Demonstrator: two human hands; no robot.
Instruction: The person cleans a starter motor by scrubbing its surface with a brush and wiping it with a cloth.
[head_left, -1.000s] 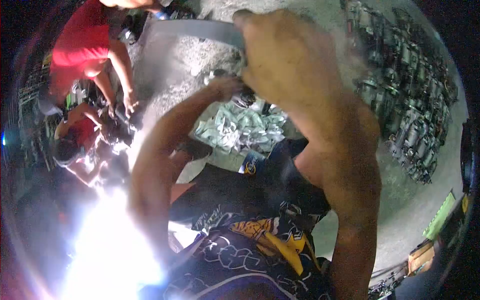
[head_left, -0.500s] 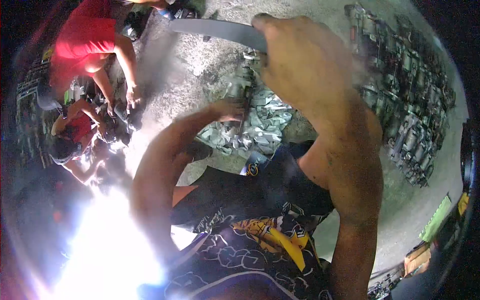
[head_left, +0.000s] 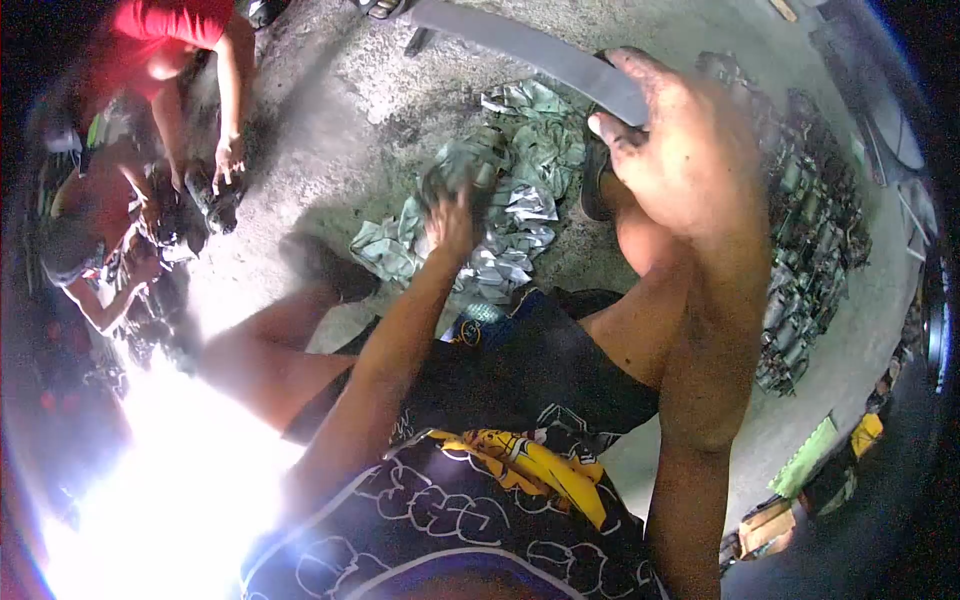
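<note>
- Two hands of mine are in view: right hand (head_left: 690, 145) raised, left hand (head_left: 452, 222) low.
- Right fingers: clenched around the near end of a flat grey blade (head_left: 530, 58). The blade is above the floor (head_left: 340, 120), its far end pointing forward and to my left.
- Left fingers: extended to a dark metal part (head_left: 468, 160); motion blur covers the contact, so I cannot tell whether they grasp it or only rest on it.
- Metal part location: over the pile of crumpled pale pieces (head_left: 548, 140), between my legs.
- My right foot (head_left: 595, 180): beside the pile, on its right.
- Parts heap (head_left: 815, 230): on the floor to my right, apart from the pile.
- Left side: a co-worker in red (head_left: 180, 22) bends down, one hand (head_left: 229, 158) at a dark object (head_left: 208, 205).
- Lower left: bright glare (head_left: 165, 480) obscures detail.
</note>
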